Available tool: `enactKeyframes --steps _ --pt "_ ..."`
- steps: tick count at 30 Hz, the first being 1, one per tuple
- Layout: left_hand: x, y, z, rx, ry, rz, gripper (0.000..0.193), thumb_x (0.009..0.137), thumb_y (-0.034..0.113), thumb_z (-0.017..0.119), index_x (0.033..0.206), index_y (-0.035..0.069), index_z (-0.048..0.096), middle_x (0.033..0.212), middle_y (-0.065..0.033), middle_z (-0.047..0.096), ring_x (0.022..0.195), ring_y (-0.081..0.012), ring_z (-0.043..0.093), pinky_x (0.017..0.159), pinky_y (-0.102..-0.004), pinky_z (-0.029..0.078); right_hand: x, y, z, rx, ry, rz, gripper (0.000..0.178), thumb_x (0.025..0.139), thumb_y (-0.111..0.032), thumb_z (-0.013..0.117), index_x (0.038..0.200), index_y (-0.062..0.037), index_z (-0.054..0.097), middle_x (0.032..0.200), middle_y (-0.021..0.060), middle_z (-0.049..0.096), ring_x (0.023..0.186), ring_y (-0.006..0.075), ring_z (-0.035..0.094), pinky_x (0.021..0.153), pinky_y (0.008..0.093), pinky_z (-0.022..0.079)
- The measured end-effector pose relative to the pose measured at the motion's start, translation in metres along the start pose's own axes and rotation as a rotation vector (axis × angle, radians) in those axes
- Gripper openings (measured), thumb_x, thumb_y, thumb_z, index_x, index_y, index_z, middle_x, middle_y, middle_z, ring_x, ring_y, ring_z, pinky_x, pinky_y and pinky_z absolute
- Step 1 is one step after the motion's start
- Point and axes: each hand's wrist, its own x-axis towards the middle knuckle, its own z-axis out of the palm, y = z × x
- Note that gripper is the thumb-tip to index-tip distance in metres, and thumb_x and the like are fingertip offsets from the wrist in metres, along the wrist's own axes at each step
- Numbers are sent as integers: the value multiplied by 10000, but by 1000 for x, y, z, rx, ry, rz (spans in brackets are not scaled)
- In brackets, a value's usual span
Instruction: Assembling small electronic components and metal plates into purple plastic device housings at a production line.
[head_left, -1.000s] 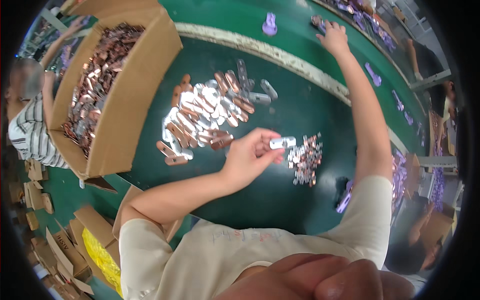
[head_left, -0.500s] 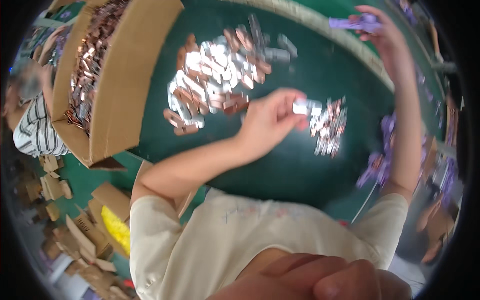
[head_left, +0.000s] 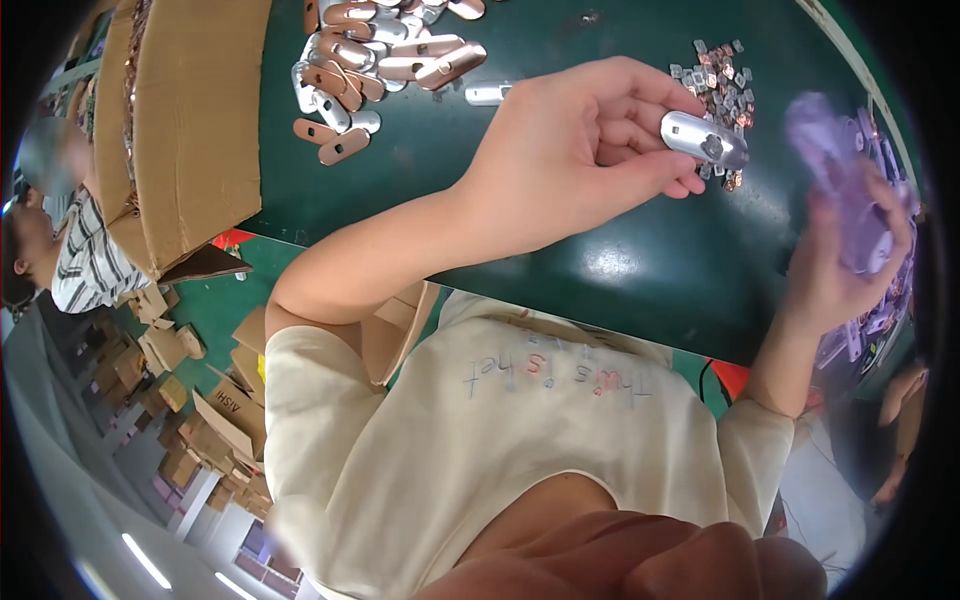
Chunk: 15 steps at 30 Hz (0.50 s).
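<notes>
"What's on your feed?"

"From my remote seat, the green table [head_left: 620,260] fills most of it. At its left stands a tall cardboard box [head_left: 195,130]; past its wall I catch only a strip of coppery metal parts [head_left: 128,95], so I can't tell how full it is. A smaller carton [head_left: 395,325] sits below the near edge, contents unclear to me."

"And the hands?"

"The right hand [head_left: 838,290], at the right, has its fingers wrapped round a purple part [head_left: 838,175], badly blurred. The left hand [head_left: 555,150], mid-table, pinches a silver plate [head_left: 692,131] between thumb and fingers, its face up. I make out a square hole and a dark round fitting [head_left: 711,147] on it."

"How would you handle that?"

"I'd pinch by the long edges, hole and fitting uncovered, and steady both pieces before bringing them close; smooth metal could slip, I reckon."

"Loose stock?"

"More plates [head_left: 345,55], copper and silver, heaped at far left. Smallest are the little metal pieces [head_left: 722,88], scattered just beyond and below the held plate. I'd lift clear of those so nothing gets swept."
</notes>
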Motion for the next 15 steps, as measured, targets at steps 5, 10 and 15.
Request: enactKeyframes --steps 5,10,15 --pt "-2 -5 -1 54 25 9 266 805 -48 578 1060 -61 506 898 -104 639 799 -150 654 709 -236 545 -1 2 8 147 -256 -75 508 627 23 783 1023 21 464 972 214 576 887 301 567 784 377 468" --pt "-6 -4 -2 115 23 -10 265 803 -53 574 1060 -47 511 895 -95 640 810 -143 658 705 -232 544 0 -17 12 -245 -686 -491 518 633 -233 801 964 -84 432 937 154 614 927 400 547 778 473 453" --pt "-7 -5 -2 117 19 31 250 811 -51 576 1053 -46 514 891 -100 638 817 -151 659 714 -238 546 -3 -20 16 -337 -680 -462 492 650 -275 787 910 -102 406 979 144 629 957 403 552 780 473 440"
